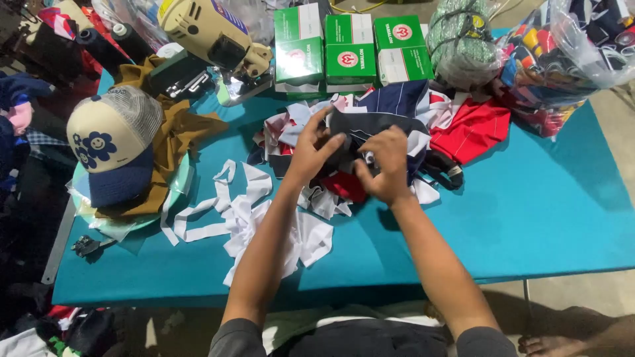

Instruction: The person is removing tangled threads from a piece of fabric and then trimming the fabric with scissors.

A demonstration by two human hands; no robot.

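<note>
Both my hands work at a heap of cut fabric pieces [397,116] in navy, white and red, lying on a teal table [542,205]. My left hand [312,151] pinches a dark navy piece [360,127] at its left edge, fingers spread over it. My right hand [385,165] grips the same dark piece from the right, fingers curled. A red piece [475,129] lies just right of the heap.
White fabric strips [245,218] lie loose near my left forearm. A cream and navy cap [114,142] rests on brown cloth at left. A cloth-cutting machine [211,39] and green-and-white boxes [349,49] stand at the back. Plastic bags of fabric [562,53] fill the back right.
</note>
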